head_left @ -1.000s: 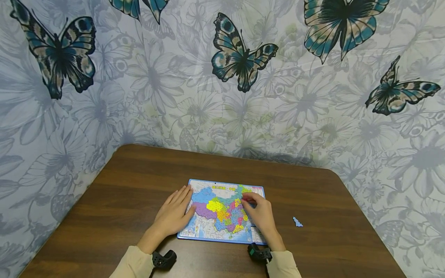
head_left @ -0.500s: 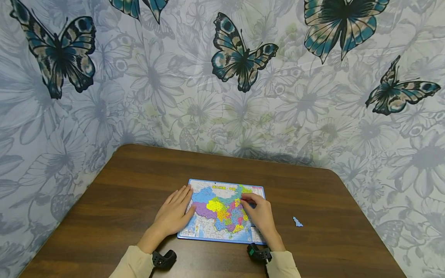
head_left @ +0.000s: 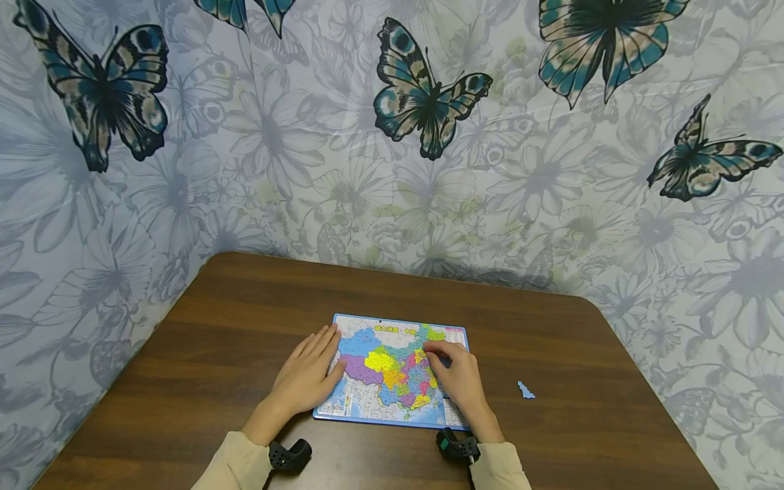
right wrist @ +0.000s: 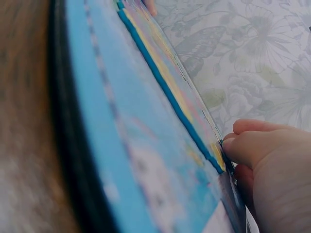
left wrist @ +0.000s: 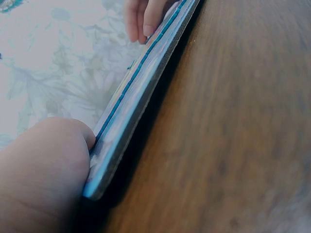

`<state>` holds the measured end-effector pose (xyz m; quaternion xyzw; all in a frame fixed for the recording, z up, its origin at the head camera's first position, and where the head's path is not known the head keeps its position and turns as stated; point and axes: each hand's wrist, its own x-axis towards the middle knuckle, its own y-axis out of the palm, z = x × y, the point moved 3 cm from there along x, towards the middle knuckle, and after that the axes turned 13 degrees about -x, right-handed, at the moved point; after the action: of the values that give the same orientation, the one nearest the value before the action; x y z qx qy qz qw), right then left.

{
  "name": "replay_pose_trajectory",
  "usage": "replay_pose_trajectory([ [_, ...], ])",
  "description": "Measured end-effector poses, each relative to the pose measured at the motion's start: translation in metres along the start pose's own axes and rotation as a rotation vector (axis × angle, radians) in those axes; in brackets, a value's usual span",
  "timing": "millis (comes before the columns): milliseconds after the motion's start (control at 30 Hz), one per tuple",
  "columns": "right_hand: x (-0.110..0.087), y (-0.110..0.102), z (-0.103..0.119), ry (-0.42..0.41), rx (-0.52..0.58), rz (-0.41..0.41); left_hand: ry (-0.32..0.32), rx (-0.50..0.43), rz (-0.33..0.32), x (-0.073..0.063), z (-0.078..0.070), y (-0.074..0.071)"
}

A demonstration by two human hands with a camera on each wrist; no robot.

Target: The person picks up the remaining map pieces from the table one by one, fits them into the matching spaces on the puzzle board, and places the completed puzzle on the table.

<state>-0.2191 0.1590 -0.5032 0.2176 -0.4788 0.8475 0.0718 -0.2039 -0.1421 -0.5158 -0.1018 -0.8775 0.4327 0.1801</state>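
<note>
A map jigsaw board (head_left: 367, 405) with a blue border and brightly coloured province pieces lies flat on the table. My left hand (head_left: 308, 376) rests with straight fingers on the board's left edge. My right hand (head_left: 459, 378) is over the board's right part, thumb and index finger pinched together low at the map's upper right. In the right wrist view a small dark-edged puzzle piece (right wrist: 222, 142) shows at those fingertips, mostly hidden by them. A loose light-blue puzzle piece (head_left: 525, 390) lies on the table to the right of the board.
The brown wooden table (head_left: 245, 299) has rounded far corners and stands against a cloth backdrop (head_left: 275, 170) printed with flowers and butterflies. A black wrist device (head_left: 290, 456) sits on the left wrist and another wrist device (head_left: 458, 446) on the right.
My right fingertips have shifted very slightly left over the map. My left hand stays where it was on the board, and the loose light-blue piece has not moved.
</note>
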Motion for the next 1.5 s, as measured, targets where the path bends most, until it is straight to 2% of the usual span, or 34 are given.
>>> replay_pose_trajectory([
  [267, 0.001, 0.000, 0.003, -0.025, -0.041, -0.014, 0.012, 0.013, -0.008, 0.001, 0.001, 0.001],
  [500, 0.002, 0.001, 0.003, 0.004, -0.057, -0.023, -0.008, 0.004, 0.019, 0.002, 0.004, 0.003],
  [633, 0.002, 0.001, 0.002, 0.017, -0.061, -0.027, -0.003, 0.009, 0.012, 0.002, 0.004, 0.002],
  [867, -0.001, 0.000, 0.004, -0.027, -0.097, -0.020, 0.011, 0.005, -0.007, 0.002, 0.002, 0.002],
  [1233, -0.008, -0.002, 0.002, -0.035, -0.078, 0.016, -0.014, 0.006, 0.019, 0.001, 0.002, 0.002],
  [1500, -0.013, -0.008, 0.000, -0.055, -0.077, -0.018, -0.007, 0.009, 0.002, 0.000, 0.002, 0.003],
])
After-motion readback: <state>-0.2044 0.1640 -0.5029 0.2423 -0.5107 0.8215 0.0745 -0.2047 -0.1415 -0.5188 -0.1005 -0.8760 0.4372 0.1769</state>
